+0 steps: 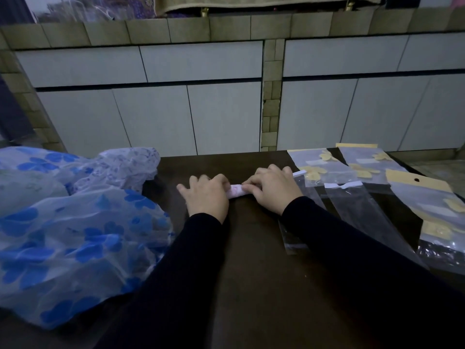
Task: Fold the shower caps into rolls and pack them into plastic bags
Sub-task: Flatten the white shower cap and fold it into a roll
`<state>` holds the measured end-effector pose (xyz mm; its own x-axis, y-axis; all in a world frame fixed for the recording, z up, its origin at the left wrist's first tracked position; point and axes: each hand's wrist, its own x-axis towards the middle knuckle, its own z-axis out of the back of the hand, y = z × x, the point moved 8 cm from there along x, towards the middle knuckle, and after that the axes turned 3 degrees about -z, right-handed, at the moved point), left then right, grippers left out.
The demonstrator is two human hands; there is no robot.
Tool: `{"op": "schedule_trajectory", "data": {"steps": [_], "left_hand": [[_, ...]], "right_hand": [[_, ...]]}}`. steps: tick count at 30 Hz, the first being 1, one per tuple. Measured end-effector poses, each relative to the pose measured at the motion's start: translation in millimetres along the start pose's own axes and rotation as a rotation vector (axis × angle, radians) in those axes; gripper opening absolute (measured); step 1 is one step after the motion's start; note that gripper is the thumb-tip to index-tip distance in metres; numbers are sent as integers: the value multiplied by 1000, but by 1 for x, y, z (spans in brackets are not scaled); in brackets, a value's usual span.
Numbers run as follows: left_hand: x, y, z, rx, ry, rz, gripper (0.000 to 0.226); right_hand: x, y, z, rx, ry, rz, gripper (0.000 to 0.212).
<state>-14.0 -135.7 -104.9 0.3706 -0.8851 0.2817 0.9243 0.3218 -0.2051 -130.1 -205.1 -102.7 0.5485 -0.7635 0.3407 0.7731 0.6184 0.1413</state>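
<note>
Head view was dim, and most of the pink rolled shower cap (236,191) on the dark table (251,248) was hidden under the left hand (206,195) and right hand (273,188), both curled palm-down, gripping its ends.

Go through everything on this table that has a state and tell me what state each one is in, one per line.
Pink cap: rolled tight, on the table, between both hands.
Left hand: fingers curled over the roll's left end.
Right hand: fingers curled over the roll's right end.
Blue-flowered caps: unfolded, heaped at left.
Clear bags: empty, lying flat at right.
Yellow-topped bags: lying flat; contents unclear.
</note>
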Motion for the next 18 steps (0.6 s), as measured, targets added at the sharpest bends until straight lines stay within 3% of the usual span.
{"op": "schedule_trajectory", "data": {"steps": [6, 11, 18], "left_hand": [[-1, -8, -1, -86, -67, -184, 24], [-3, -4, -2, -127, -11, -150, 44], [-2, -7, -1, -72, -79, -204, 36]], "right_hand": [[2, 1, -5, -8, 69, 25, 29], [4, 6, -5, -50, 52, 77, 29], [-4, -2, 1, 33, 125, 108, 31]]}}
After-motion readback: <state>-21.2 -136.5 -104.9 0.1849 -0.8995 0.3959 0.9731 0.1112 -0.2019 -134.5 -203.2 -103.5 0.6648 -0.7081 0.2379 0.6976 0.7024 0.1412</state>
